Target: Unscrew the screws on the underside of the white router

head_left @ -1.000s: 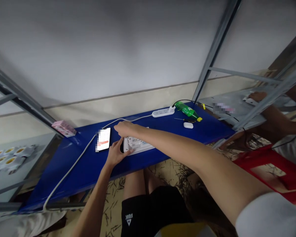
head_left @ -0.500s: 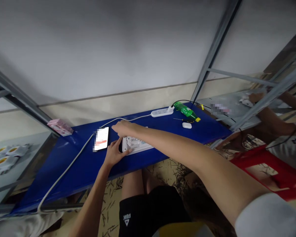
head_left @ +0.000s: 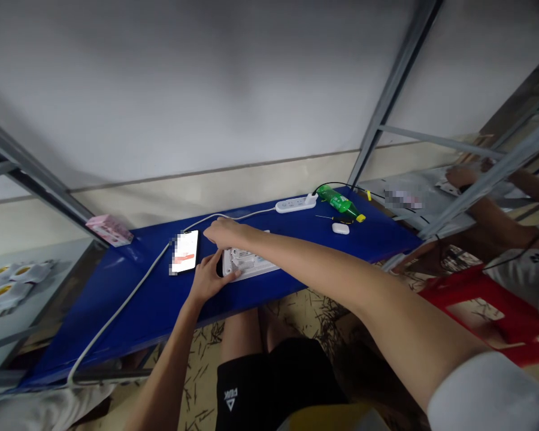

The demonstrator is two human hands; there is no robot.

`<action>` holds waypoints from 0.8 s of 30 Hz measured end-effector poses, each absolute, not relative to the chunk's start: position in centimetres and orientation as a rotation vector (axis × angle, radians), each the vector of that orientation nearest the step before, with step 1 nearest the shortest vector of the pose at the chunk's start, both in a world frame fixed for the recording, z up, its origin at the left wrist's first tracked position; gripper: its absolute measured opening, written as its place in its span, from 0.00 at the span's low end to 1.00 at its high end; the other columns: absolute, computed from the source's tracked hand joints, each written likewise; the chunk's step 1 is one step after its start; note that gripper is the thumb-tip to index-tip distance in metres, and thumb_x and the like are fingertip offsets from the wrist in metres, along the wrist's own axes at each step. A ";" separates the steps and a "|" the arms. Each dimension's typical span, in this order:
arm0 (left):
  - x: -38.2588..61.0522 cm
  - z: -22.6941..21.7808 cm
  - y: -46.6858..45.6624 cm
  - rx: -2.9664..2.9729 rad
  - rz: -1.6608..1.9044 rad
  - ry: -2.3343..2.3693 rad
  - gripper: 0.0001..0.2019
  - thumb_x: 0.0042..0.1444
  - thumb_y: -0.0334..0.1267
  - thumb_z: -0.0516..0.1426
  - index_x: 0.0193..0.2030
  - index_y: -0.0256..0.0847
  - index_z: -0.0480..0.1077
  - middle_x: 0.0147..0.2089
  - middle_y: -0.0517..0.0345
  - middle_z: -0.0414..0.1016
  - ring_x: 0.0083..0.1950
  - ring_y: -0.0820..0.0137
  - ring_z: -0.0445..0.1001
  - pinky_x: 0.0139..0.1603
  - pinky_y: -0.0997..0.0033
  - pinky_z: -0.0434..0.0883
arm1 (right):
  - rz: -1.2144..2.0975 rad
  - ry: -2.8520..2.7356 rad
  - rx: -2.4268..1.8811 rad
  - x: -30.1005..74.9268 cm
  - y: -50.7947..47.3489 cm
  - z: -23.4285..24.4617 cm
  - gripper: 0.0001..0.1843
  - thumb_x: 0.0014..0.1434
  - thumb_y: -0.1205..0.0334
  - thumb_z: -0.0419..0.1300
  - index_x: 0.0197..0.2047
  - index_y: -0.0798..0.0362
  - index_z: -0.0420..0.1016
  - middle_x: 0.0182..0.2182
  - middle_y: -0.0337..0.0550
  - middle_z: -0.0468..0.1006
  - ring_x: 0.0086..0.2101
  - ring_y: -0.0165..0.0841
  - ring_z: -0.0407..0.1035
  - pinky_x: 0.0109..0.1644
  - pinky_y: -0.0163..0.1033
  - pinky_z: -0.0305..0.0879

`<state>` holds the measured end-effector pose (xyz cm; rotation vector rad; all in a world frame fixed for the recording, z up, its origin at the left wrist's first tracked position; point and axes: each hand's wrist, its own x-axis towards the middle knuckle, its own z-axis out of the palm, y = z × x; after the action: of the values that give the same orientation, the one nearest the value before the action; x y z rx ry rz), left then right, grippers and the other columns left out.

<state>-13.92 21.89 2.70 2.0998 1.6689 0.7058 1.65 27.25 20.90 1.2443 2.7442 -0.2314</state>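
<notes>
Blue tabletop (head_left: 161, 299), left hand (head_left: 209, 278) clasping white casing (head_left: 251, 264), right arm (head_left: 341, 275) slanted across it, right hand (head_left: 221, 233) curled — grip unclear.

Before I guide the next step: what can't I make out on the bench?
Head view: part of the white device, covered by the right forearm.
Head view: whatever the right hand may hold, hidden by the hand itself.
Head view: the phone along its left edge, masked by pixel blocks.
Head view: lettering on the green bottle, too small.

A green bottle (head_left: 339, 200) lies near a power strip (head_left: 291, 205).
</notes>
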 end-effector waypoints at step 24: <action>-14.0 2.7 21.9 2.110 0.706 1.654 0.49 0.60 0.64 0.72 0.82 0.39 0.73 0.73 0.34 0.84 0.78 0.34 0.78 0.80 0.38 0.75 | -0.133 2.746 1.240 1.4 27.0 20.9 0.19 0.71 0.75 0.70 0.62 0.59 0.89 0.58 0.62 0.91 0.57 0.48 0.84 0.58 0.45 0.78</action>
<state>-14.04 21.89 2.66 2.1105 1.6540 0.7064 1.39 27.00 20.87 1.2401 2.7458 -0.1331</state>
